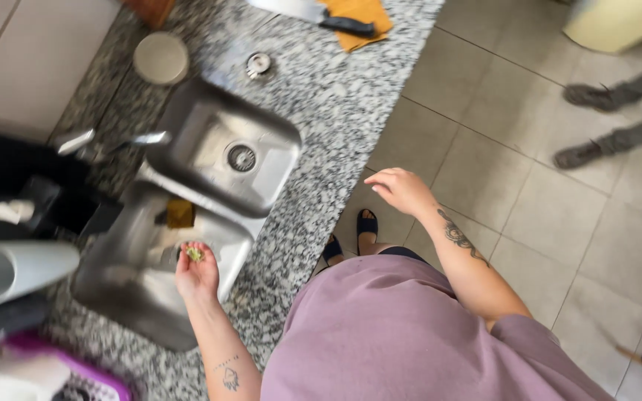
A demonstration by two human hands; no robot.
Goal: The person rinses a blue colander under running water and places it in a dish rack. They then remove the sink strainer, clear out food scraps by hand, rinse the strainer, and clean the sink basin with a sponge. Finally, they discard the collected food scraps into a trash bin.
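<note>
My left hand [198,275] reaches over the near basin of a steel double sink [269,174], palm up. Its fingers are curled around small green scraps [194,254]. My right hand [403,189] hangs free beside the granite counter's [336,89] edge, above the tiled floor, with its fingers loosely apart and holding nothing. A yellow-brown sponge [180,213] lies inside the near basin. The far basin shows its round drain [241,157].
A tap [117,141] stands at the sink's left. A round lid [161,58], a drain plug [258,64] and a knife [313,12] on an orange cloth [362,26] lie further along the counter. Another person's shoes [585,122] are on the floor.
</note>
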